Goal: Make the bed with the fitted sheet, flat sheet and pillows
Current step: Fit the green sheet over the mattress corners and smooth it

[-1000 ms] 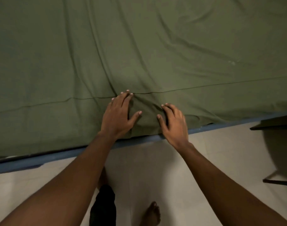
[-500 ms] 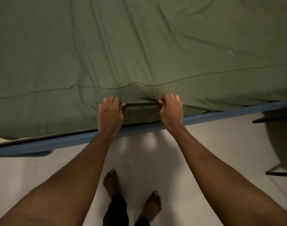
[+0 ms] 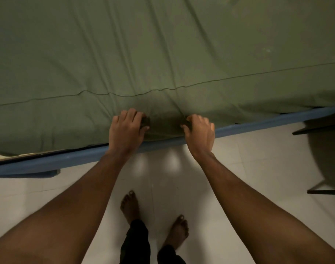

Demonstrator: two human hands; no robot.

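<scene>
An olive-green sheet [image 3: 163, 54] covers the mattress and fills the upper half of the head view, with a seam line running across it near the bed's side. My left hand [image 3: 126, 128] grips a bunch of the sheet at the near edge of the bed. My right hand [image 3: 200, 130] grips the same edge a short way to the right, fingers curled into the fabric. The cloth between the two hands is gathered and creased. No pillows are in view.
A blue bed frame rail [image 3: 67, 159] runs along the near side below the sheet. My bare feet [image 3: 130, 206] stand on the pale tiled floor [image 3: 239, 159]. A dark piece of furniture [image 3: 326, 159] stands at the right edge.
My hands went from lying flat on the sheet to curling and gripping its edge, and they have pulled it toward the bed's side. My feet have stepped back.
</scene>
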